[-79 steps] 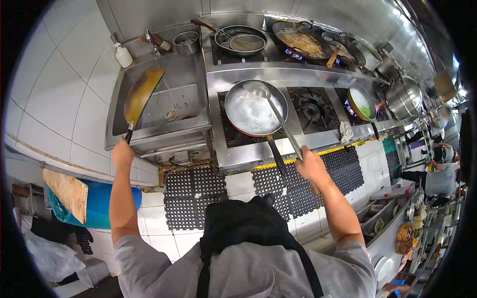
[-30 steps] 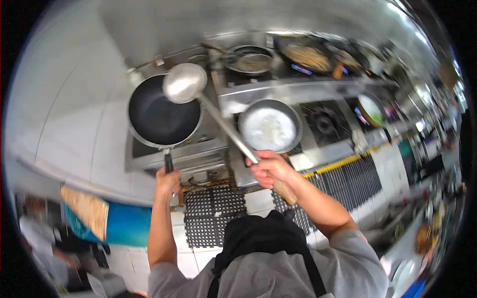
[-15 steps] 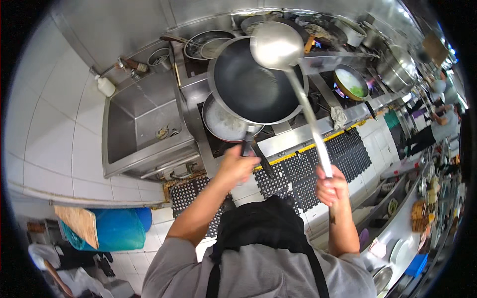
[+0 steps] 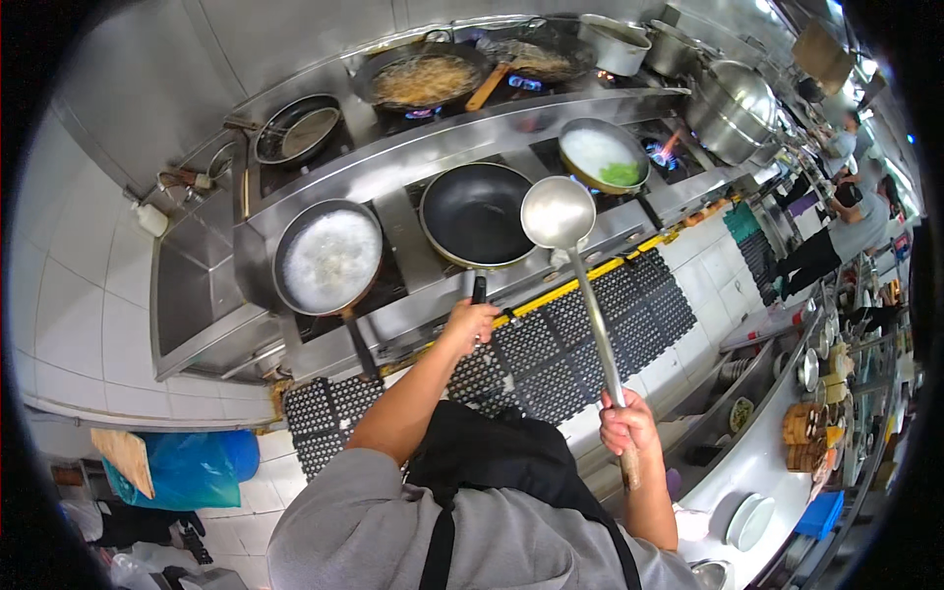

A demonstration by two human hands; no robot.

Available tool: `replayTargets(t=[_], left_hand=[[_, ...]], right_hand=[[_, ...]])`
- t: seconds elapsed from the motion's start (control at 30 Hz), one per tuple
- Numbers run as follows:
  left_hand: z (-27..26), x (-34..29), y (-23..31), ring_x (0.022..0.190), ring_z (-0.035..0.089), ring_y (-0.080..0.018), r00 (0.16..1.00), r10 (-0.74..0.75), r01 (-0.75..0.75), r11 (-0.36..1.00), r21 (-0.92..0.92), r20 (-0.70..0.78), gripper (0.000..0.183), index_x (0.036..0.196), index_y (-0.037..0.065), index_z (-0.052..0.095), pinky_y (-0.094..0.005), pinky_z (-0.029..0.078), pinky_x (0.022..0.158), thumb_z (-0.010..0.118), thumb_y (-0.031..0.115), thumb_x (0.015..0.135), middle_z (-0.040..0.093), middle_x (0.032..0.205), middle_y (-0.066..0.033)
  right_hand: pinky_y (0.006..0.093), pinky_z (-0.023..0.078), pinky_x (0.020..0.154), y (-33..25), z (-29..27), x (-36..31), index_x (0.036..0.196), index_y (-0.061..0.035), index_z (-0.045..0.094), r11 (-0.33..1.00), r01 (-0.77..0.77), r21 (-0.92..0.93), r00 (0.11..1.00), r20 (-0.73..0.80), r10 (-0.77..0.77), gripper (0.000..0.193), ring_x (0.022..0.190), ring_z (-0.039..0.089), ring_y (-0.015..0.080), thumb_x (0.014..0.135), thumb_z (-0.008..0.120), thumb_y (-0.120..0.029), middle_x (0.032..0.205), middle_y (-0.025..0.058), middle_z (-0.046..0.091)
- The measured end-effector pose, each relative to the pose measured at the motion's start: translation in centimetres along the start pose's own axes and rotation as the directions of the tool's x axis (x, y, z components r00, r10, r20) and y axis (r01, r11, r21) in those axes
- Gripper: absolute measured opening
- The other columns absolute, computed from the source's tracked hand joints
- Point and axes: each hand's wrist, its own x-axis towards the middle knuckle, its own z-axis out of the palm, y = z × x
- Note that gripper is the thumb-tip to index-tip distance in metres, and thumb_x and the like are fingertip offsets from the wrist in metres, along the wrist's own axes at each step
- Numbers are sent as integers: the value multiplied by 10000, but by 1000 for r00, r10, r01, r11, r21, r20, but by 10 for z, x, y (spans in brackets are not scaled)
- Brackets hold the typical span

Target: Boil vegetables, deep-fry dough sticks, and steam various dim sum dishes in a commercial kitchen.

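My left hand (image 4: 470,326) is closed round the black handle of a dark frying pan (image 4: 479,211), which sits at the middle burner of the stove and shows no food inside. In my right hand (image 4: 629,425) is the long handle of a big steel ladle (image 4: 559,212); its round bowl hangs just right of the frying pan, and some whitish residue clings near the neck. To the left, a second pan (image 4: 327,258) holds white, foamy liquid. On the right burner a smaller pan (image 4: 602,157) has white liquid with something green at one side.
Along the back are a wok of frying food (image 4: 425,81), another dark wok (image 4: 536,54), pots (image 4: 617,44) and a large steel steamer (image 4: 736,110). A flame burns bare (image 4: 664,152). A sink (image 4: 197,290) stands left, rubber mats (image 4: 580,339) underfoot. A co-worker (image 4: 846,236) stands far right.
The frying pan has come down from a raised position to the stove, and the ladle has lowered with my right hand. The view has shifted, showing more of the stove.
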Motion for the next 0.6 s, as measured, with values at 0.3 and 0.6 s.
replayTargets(t=[0.3, 0.6], left_hand=[[64, 70, 1, 377, 386, -111, 998, 6, -18, 981, -194, -64, 286, 689, 130, 427, -281, 316, 353, 615, 148, 904, 433, 532, 19], [42, 40, -1, 619, 658, -225, 999, -32, 27, 989, 146, 28, 405, 964, 33, 563, -332, 533, 548, 590, 436, 943, 654, 735, -107]], right_hand=[[277, 292, 287, -73, -39, 68, 935, -69, 512, 994, -97, -58, 993, 60, 101, 140, 320, 338, 96, 833, 546, 22, 527, -10, 386], [237, 274, 353, -126, -8, 218, 891, -89, 510, 935, -296, -196, 948, 58, 313, 86, 382, 344, 62, 842, 580, -77, 562, -46, 390]])
